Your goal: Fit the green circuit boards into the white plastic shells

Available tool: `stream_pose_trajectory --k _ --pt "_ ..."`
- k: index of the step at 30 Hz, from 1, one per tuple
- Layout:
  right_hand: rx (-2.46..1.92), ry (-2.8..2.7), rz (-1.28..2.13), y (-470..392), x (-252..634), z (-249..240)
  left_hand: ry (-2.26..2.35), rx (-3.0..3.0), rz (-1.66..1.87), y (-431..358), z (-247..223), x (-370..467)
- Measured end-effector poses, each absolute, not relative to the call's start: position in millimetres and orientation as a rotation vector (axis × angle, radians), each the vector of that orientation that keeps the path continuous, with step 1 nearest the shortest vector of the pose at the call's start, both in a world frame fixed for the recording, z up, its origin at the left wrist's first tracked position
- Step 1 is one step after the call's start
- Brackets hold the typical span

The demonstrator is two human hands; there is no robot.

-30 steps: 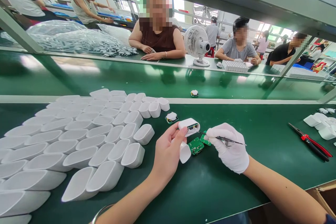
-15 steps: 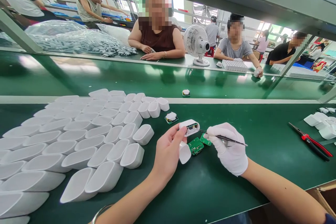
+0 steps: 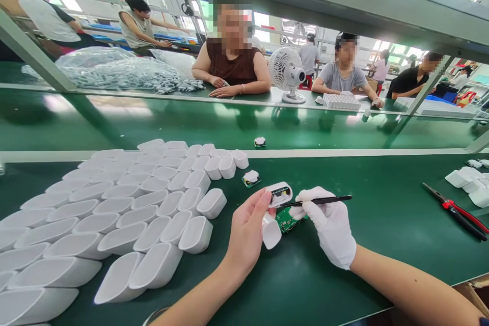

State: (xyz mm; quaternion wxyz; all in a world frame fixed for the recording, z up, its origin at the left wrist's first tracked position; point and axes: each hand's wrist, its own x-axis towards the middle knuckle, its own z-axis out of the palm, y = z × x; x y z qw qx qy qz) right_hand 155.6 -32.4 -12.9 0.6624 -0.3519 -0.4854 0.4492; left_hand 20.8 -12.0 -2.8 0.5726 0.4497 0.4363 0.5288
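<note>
While the bare left hand (image 3: 246, 229) is clamped on a white housing (image 3: 281, 195) near the green circuit board (image 3: 286, 221), the gloved right hand (image 3: 326, 224) pinches black tweezers (image 3: 330, 199) by that board; needle-nose pliers (image 3: 454, 210) well right of it

left hand (image 3: 247, 232) bare, thumb on top, fingers curled in a grip. left forearm (image 3: 200, 290) bare, slants up right from bottom edge. right hand (image 3: 328, 232) gloved in white, thumb and fingers pinched. right forearm (image 3: 405, 276) bare, angles in from lower right. hands near each other, apart.
</note>
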Motion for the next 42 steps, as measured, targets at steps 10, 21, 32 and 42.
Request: stream_pose_trajectory --k 10,21,32,42 --pt "-0.824 -1.064 0.991 -24.6 153.4 -18.2 1.051 1.069 1.221 -10.7 -10.2 20.8" --pt "-0.953 -1.010 0.955 -15.4 173.9 -7.9 1.075 1.106 1.247 -10.2 -7.3 18.8" --pt "-2.224 -2.019 0.345 57.1 211.5 20.5 0.998 0.906 1.379 -15.3 5.7 15.3" --pt "-1.465 -2.428 0.546 232.6 32.8 26.1 0.934 0.734 1.551 -10.1 0.5 9.7"
